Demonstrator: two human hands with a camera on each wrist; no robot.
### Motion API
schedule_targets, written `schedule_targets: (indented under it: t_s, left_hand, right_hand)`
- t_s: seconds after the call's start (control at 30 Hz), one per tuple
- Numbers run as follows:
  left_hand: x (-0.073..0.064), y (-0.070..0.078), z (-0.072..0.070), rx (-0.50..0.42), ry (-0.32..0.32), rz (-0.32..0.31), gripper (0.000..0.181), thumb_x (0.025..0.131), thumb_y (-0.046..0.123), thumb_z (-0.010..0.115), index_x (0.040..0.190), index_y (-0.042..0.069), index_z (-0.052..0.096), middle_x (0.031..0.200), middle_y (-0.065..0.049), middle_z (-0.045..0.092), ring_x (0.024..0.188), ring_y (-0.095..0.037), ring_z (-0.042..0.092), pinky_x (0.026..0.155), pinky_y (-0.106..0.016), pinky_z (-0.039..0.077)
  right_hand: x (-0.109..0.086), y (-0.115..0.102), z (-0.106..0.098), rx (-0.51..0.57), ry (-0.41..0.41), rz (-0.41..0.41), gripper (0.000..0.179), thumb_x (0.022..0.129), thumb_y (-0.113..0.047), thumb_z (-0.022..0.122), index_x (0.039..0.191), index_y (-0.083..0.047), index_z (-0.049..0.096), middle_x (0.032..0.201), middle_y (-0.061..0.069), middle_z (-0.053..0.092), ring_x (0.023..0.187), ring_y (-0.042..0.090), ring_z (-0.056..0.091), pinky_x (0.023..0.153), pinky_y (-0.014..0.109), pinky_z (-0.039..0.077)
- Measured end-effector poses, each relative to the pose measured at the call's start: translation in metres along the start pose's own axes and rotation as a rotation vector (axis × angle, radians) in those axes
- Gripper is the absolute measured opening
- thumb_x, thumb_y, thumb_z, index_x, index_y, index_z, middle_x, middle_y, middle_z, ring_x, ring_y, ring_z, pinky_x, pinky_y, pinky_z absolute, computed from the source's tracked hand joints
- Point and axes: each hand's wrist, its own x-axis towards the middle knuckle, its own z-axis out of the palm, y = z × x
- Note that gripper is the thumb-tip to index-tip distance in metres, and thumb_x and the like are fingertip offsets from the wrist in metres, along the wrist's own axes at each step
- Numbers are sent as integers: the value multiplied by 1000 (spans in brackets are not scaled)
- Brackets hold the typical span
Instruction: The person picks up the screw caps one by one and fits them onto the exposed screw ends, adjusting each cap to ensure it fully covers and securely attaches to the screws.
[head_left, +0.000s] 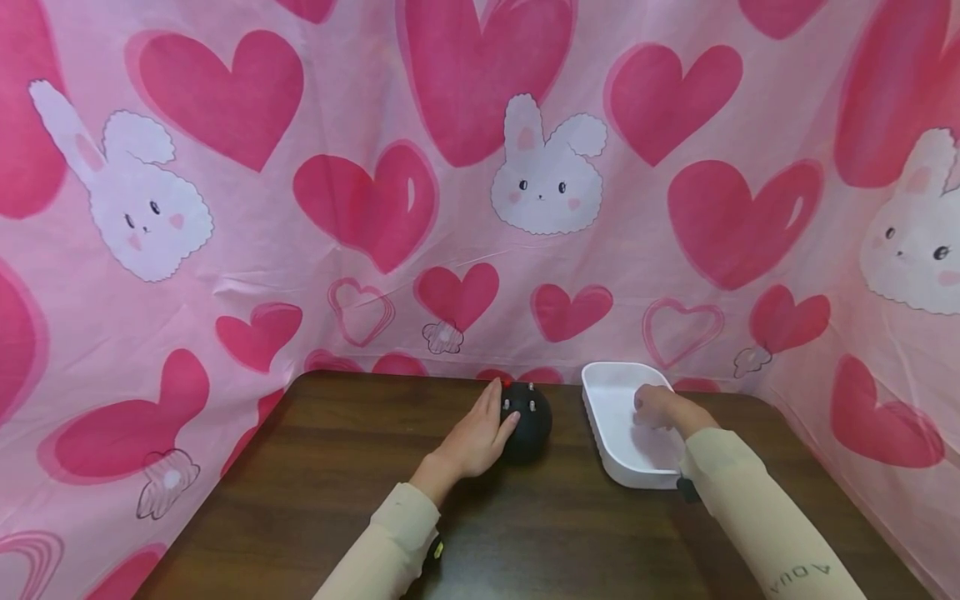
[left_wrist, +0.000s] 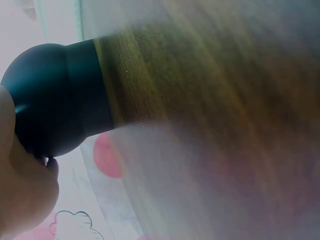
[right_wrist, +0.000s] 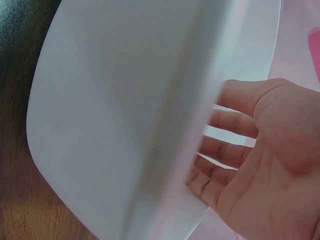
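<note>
A black round-bodied object, with several small silver pegs and a red spot on top, stands on the table. My left hand holds it from the left side, thumb toward the front and fingers along the far left. Up close in the left wrist view, the black object has a rounded bulge and a narrower straight-sided end. My right hand reaches down into a white tray. From the right wrist, the tray wall hides those fingertips; I cannot tell whether they pinch anything.
The dark wooden table carries both things near its far edge. Behind it and along both sides hangs a pink cloth with hearts and rabbits. The tray stands to the right of the black object, with a strip of table between them.
</note>
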Motion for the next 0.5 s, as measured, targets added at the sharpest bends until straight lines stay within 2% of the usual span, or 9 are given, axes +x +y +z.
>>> schedule_targets:
  t_s: [0.3, 0.4, 0.5]
  left_hand:
    - [0, -1, -1, -6, 3, 14, 83, 107, 56, 36, 164, 5, 5, 172, -11, 11, 157, -26, 17, 124, -44, 24]
    - [1, -3, 1, -3, 11, 30, 82, 108, 54, 35, 164, 2, 7, 171, -14, 12, 157, -29, 18, 123, -47, 24]
    - [3, -4, 3, 9, 3, 23, 82, 107, 55, 33, 164, 4, 5, 171, -12, 10, 157, -27, 16, 124, -45, 23]
  right_hand:
    - [3, 2, 2, 45, -8, -19, 18, 92, -4, 64, 105, 8, 62, 97, 19, 64, 89, 31, 61, 74, 45, 59]
    - [3, 3, 3, 14, 1, -43, 17, 91, -2, 63, 103, 9, 62, 94, 19, 63, 85, 30, 61, 71, 43, 59]
    - [2, 4, 4, -14, 11, -51, 19, 89, -2, 63, 104, 11, 62, 93, 18, 62, 81, 29, 60, 69, 40, 58]
